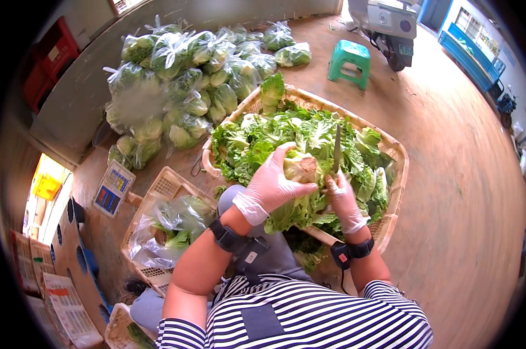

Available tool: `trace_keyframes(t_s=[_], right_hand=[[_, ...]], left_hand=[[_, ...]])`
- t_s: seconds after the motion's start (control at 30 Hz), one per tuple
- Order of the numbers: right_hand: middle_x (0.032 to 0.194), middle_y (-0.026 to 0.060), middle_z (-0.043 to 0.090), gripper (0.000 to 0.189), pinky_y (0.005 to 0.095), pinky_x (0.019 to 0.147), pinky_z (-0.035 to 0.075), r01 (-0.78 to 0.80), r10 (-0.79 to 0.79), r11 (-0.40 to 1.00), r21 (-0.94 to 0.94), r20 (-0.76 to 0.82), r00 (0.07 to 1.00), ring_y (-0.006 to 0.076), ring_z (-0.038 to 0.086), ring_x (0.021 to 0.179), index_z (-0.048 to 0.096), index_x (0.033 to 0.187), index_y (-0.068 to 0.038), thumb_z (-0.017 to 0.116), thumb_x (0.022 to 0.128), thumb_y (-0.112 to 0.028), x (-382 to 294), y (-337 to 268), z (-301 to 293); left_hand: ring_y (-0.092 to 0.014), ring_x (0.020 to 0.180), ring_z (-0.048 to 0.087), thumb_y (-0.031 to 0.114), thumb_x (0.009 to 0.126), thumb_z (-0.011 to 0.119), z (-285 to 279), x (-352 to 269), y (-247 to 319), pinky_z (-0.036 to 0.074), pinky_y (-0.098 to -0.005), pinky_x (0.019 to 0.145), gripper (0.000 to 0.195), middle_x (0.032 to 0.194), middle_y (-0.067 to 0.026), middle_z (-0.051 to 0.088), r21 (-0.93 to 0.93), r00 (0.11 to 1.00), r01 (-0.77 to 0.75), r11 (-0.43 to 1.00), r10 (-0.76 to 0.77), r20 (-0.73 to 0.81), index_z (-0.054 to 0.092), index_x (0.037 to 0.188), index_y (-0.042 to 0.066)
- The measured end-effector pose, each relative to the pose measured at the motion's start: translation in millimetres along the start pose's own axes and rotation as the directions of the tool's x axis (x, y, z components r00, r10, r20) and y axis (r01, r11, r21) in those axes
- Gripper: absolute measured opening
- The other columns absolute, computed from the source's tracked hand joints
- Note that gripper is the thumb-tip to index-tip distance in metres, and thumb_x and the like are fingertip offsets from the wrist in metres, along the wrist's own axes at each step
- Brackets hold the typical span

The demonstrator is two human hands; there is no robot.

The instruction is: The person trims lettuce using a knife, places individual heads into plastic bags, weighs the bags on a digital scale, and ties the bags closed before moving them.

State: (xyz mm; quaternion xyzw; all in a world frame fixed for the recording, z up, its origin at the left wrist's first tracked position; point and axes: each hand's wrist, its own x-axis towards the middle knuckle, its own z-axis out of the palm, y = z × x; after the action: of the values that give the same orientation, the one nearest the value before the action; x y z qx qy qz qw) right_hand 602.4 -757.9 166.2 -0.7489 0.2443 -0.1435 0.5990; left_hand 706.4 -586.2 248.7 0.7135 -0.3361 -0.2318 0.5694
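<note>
Gloved in thin clear plastic, my left hand [280, 179] grips a head of leafy cabbage [301, 169] whose brown cut base faces up. My right hand [343, 198], gloved the same way, holds a knife [336, 148] with its blade pointing away from me. The knife is just to the right of the cabbage; whether its edge touches a leaf I cannot tell. Both hands are over the near side of a large plastic basket [400, 174]. Loose green leaves [263, 148] fill that basket, and some hang below the held head.
Bagged cabbages [189, 83] are piled against the wall. At left, a smaller crate [149, 205] holds a plastic bag [167, 231] with greens, beside a digital scale [113, 188]. A green stool [350, 63] and a parked scooter [391, 30] stand beyond the basket.
</note>
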Motion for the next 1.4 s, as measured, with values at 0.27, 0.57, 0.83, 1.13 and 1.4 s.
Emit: trace_keyframes(t_s=[0.27,0.57,0.83,1.13,1.4], right_hand=[[0.075,0.0097,0.056,0.024,0.0373,0.055,0.047,0.531,-0.539,0.636,-0.560,0.170,0.825,0.0290,0.059,0.064,0.055,0.099,-0.009,0.065,0.077,-0.014,-20,-16,-14],[0.071,0.0078,0.053,0.024,0.0368,0.054,0.047,0.624,-0.550,0.463,-0.630,0.347,0.759,0.0257,0.059,0.064,0.054,0.091,-0.010,0.065,0.072,-0.016,-3,-21,-2],[0.071,0.0092,0.053,0.019,0.0393,0.054,0.047,0.523,-0.443,0.509,-0.684,0.312,0.840,0.0287,0.059,0.064,0.051,0.085,-0.010,0.065,0.073,-0.015,4,-11,0],[0.070,0.0121,0.055,0.015,0.0429,0.056,0.047,0.329,-0.278,0.551,-0.767,0.203,0.939,0.0340,0.058,0.065,0.050,0.086,-0.009,0.060,0.078,-0.016,-8,6,-19],[0.082,0.0191,0.063,0.024,0.0459,0.067,0.048,-0.031,0.093,0.419,-0.908,0.009,0.996,0.0374,0.060,0.077,0.056,0.086,-0.004,0.058,0.082,-0.028,-34,32,-48]], left_hand=[[-0.034,0.108,0.050,0.040,0.057,0.081,20,14,-56,0.041,-0.0372,0.094,0.090,0.115,-0.0234,0.050,0.315,0.984,0.147,0.938,-0.107,-0.142,0.039,0.124,-0.003],[-0.023,0.086,0.061,0.024,0.056,0.083,25,17,-74,0.048,-0.0305,0.079,0.056,0.094,-0.0113,0.062,-0.038,0.977,0.070,0.997,-0.076,-0.199,0.056,0.099,0.000],[-0.030,0.085,0.060,0.030,0.056,0.083,28,18,-89,0.048,-0.0369,0.076,0.054,0.091,-0.0142,0.061,0.123,0.955,0.068,0.990,-0.029,-0.295,0.058,0.096,0.002],[-0.033,0.086,0.058,0.034,0.061,0.079,24,12,-84,0.047,-0.0398,0.076,0.050,0.092,-0.0164,0.059,0.311,0.965,0.144,0.940,-0.063,-0.256,0.055,0.091,0.003],[-0.022,0.085,0.061,0.025,0.066,0.079,5,0,-83,0.048,-0.0322,0.075,0.047,0.097,-0.0131,0.061,0.108,0.942,0.177,0.978,-0.136,-0.306,0.053,0.098,0.002]])
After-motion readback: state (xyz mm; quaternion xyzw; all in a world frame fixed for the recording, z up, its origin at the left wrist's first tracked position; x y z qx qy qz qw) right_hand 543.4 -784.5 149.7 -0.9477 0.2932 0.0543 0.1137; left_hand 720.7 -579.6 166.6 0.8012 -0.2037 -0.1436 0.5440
